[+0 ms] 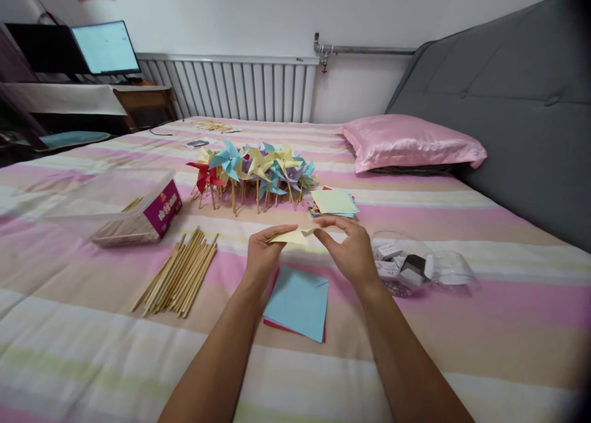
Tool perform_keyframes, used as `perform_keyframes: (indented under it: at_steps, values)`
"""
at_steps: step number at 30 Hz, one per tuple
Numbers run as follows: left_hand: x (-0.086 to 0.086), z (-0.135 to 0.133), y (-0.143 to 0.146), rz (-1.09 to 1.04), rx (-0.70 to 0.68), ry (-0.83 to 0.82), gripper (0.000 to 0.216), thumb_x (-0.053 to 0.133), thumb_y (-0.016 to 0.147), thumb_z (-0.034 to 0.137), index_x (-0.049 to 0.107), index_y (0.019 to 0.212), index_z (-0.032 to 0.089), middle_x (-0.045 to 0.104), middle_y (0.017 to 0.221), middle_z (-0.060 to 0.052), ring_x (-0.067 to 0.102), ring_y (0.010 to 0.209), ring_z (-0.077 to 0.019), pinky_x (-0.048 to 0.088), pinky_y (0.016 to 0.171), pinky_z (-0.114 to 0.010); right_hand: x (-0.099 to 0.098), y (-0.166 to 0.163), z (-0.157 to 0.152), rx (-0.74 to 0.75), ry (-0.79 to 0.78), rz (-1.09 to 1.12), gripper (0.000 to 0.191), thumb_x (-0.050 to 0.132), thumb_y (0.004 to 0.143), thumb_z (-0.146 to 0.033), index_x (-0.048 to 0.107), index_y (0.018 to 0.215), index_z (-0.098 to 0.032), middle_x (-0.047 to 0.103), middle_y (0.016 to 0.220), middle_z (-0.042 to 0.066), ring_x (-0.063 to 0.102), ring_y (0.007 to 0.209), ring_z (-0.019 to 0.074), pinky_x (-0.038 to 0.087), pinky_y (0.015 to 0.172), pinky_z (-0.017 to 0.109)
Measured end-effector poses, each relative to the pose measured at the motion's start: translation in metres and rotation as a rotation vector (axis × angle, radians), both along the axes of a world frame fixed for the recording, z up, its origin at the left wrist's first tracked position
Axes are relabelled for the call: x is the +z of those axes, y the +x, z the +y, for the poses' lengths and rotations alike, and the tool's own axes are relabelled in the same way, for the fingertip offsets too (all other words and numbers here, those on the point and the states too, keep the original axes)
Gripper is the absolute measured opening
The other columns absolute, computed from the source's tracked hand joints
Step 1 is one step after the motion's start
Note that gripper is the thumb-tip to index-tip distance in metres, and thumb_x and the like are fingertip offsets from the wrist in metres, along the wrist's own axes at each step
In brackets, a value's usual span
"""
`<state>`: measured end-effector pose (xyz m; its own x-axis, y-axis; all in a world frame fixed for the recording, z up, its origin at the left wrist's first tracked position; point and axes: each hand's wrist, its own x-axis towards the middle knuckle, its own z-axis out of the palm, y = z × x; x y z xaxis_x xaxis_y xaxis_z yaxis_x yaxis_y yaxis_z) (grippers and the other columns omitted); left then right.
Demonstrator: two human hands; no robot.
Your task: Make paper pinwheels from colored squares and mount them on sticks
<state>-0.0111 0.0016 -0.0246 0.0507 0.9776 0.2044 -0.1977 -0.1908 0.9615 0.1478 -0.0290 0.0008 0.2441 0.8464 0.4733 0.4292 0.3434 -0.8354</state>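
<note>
Pinching a yellow paper (290, 236) by its two ends, left hand (262, 253) and right hand (351, 253), fingertips closed on it, just above a blue sheet (298, 301) on the striped bedspread (462, 349). Liable to crease crooked or tear under an uneven tug, with only soft bedding beneath. Beside the right wrist, a clear tub (402, 264) of small parts, easily tipped; left, wooden sticks (178, 276); beyond, paper pinwheels (253, 167).

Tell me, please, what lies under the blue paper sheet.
Red paper peeks out along the blue sheet's left and lower edges; the rest is covered. The left hand and right hand hold yellow paper beyond it.
</note>
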Motion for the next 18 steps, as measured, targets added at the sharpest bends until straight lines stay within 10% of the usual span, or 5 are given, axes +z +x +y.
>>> perform_keyframes:
  at_steps: [7, 13, 18]
  values:
    - [-0.001, 0.005, -0.004, 0.001, 0.049, 0.223, 0.022, 0.068, 0.063, 0.010, 0.078, 0.079, 0.023, 0.069, 0.113, -0.009, 0.056, 0.117, -0.0280, 0.041, 0.100, -0.041, 0.007, 0.001, -0.006, 0.072, 0.016, -0.057, 0.015, 0.063, 0.075, -0.019, 0.076, 0.082, -0.022, 0.062, 0.070, 0.002, 0.052, 0.058, 0.0126, 0.045, 0.057, 0.027]
    - [-0.004, 0.007, -0.003, -0.229, 0.065, 0.084, 0.036, 0.079, 0.063, 0.021, 0.074, 0.098, 0.023, 0.060, 0.128, -0.008, 0.050, 0.123, -0.0262, 0.044, 0.095, -0.033, -0.002, -0.001, -0.001, 0.328, -0.187, 0.311, 0.024, 0.066, 0.076, -0.036, 0.073, 0.092, -0.020, 0.073, 0.076, 0.004, 0.068, 0.063, 0.0166, 0.045, 0.047, 0.022]
    - [0.006, 0.007, -0.003, -0.499, -0.091, -0.199, 0.042, 0.074, 0.071, 0.024, 0.065, 0.112, 0.018, 0.071, 0.105, -0.008, 0.065, 0.100, -0.0192, 0.049, 0.086, -0.027, -0.007, 0.004, 0.003, 0.307, -0.042, 0.282, 0.015, 0.065, 0.076, -0.028, 0.073, 0.086, -0.020, 0.074, 0.080, 0.003, 0.070, 0.074, 0.0166, 0.052, 0.060, 0.024]
